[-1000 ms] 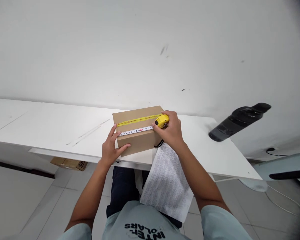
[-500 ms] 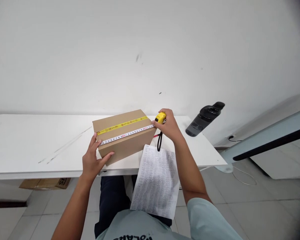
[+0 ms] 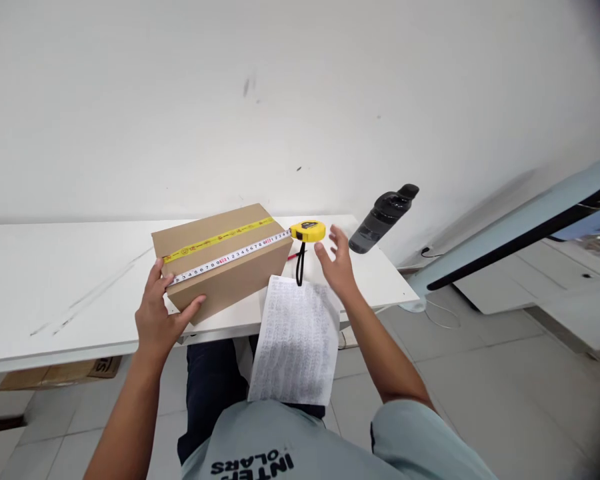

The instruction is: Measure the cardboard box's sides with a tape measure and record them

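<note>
The cardboard box (image 3: 230, 280) sits on the desk (image 3: 55, 280), close to its near edge and skewed to it. The left hand (image 3: 157, 313) clamps the box's near-left corner, with its fingers on the top face over the blade's end and its thumb on the front face. The blade (image 3: 230, 256) runs along the top front edge to the yellow tape measure (image 3: 307, 231) at the box's right end. Its black strap (image 3: 300, 265) hangs down. The right hand (image 3: 336, 263) is spread wide and holds nothing, just beside the tape measure but apart from it. A printed sheet (image 3: 295, 340) overhangs the near edge. A dark bottle (image 3: 383, 215) stands near the desk's far right corner.
</note>
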Available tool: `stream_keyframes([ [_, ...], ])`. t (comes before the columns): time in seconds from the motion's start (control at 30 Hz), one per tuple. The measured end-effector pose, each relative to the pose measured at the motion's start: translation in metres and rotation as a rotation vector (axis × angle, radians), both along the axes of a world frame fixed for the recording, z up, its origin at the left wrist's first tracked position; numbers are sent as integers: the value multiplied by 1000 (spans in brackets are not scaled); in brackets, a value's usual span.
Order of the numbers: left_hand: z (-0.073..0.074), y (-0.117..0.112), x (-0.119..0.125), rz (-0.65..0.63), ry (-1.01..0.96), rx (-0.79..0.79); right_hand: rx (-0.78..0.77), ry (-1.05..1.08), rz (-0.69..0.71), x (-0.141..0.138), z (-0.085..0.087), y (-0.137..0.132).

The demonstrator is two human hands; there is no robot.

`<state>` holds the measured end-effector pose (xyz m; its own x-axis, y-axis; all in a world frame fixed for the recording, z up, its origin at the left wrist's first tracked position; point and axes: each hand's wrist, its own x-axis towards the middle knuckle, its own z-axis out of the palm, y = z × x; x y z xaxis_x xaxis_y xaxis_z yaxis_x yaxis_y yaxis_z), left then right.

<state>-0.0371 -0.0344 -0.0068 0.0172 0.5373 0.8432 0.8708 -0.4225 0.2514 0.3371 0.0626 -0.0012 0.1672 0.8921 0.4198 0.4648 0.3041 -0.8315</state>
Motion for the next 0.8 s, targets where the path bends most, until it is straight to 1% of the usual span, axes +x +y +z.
stream_keyframes([
  [0.03,-1,1,0,5,4,17,-22,-46,-42,1,-18,-15],
  [0.07,-1,2,0,10,9,33,-51,-131,-51,1,-36,-31],
  [0.13,-3,4,0,17,22,63,-165,-402,-35,0,-69,-57],
  [0.17,-4,5,0,20,30,75,-248,-526,-71,-1,-82,-65],
  [0.2,-5,6,-1,23,38,89,-314,-632,-83,-2,-91,-69],
  [0.23,-5,6,-1,26,46,103,-374,-719,-86,-2,-96,-69],
  [0.27,-4,6,-1,30,54,116,-422,-786,-76,-1,-98,-64],
  [0.33,-3,6,-2,39,62,125,-486,-871,-32,4,-94,-44],
  [0.43,0,5,-2,34,63,102,-527,-912,-25,13,-77,-3],
  [0.5,0,5,-1,10,49,101,-488,-911,-65,17,-64,19],
  [0.57,-1,5,0,-13,19,113,-367,-886,-112,15,-50,25],
  [0.6,-2,4,1,-20,4,113,-269,-848,-121,11,-44,19],
  [0.63,-3,4,2,-26,-1,104,-155,-783,-104,4,-38,7],
  [0.7,-7,2,3,-28,6,58,66,-555,21,-14,-29,-32],
  [0.73,-9,2,3,-25,9,43,131,-423,134,-25,-27,-57],
  [0.77,-11,2,4,-12,8,13,141,-318,311,-37,-26,-83],
  [0.8,-13,2,4,3,3,0,116,-236,500,-51,-28,-109],
])
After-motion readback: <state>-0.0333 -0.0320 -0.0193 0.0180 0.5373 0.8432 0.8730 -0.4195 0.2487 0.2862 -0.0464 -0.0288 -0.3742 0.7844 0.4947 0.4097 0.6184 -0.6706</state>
